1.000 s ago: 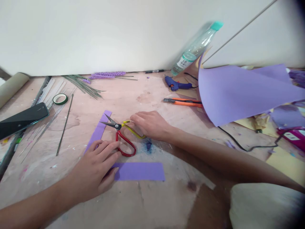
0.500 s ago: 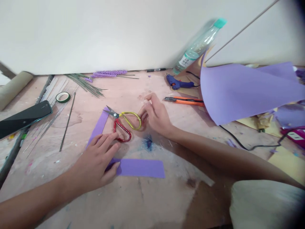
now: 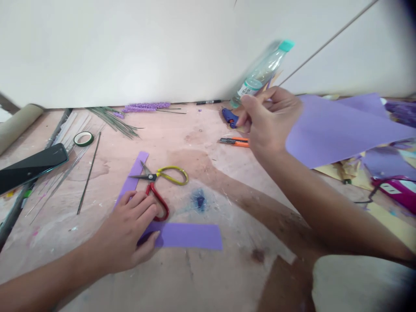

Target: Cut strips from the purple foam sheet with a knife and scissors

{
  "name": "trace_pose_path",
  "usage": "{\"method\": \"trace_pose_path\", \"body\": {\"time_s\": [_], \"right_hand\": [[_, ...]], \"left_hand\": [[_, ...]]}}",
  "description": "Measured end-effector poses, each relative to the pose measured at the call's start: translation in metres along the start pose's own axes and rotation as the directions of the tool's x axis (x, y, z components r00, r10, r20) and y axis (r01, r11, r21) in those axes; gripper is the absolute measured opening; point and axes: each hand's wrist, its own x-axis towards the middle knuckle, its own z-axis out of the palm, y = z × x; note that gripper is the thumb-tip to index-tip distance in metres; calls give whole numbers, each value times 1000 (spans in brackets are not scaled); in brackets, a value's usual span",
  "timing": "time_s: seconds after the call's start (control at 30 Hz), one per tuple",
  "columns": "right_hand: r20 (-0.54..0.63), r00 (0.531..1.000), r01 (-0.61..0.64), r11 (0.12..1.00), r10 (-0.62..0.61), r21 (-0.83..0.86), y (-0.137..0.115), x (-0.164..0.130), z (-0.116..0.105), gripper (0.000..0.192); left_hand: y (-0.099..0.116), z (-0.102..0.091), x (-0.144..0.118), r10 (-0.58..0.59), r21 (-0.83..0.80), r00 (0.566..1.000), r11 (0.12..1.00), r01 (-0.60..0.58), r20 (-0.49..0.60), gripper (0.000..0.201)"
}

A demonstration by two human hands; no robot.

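Observation:
My left hand (image 3: 130,229) lies on the table with its fingers stretched out. Beneath it are two purple paper strips, one (image 3: 191,236) running right and another (image 3: 136,169) running up and away. Its fingertips touch the red handle of the scissors (image 3: 151,177), whose blades stand apart over the upper strip. Raised to the right, my right hand (image 3: 273,119) is curled with thumb and fingers drawn in; whatever it holds, if anything, is hidden. Behind it sit a blue glue gun (image 3: 230,118) and an orange utility knife (image 3: 235,141), both partly covered.
A water bottle (image 3: 263,71) leans against the white wall. Large purple sheets (image 3: 344,130) and scraps cover the right side. At the left are a phone (image 3: 32,167), green tape (image 3: 83,138), a thin stick (image 3: 89,173), green stems (image 3: 110,121) and purple flower sprigs (image 3: 146,107).
My right hand has left the yellow scissor handle and risen to the right, in front of the glue gun. The scissors have turned and their blades are wider apart. My left hand stays on the strips.

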Motion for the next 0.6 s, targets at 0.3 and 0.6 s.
{"method": "trace_pose_path", "body": {"time_s": [0.3,0.6], "right_hand": [[671,708,82,918,219,-387,-14,-19,-7,22],[923,191,696,617,334,-367,-31,-78,28,21]], "left_hand": [[0,3,-1,24,-76,999,997,-26,-25,15],[-2,5,1,17,-69,1000,997,-18,-12,17]]}}
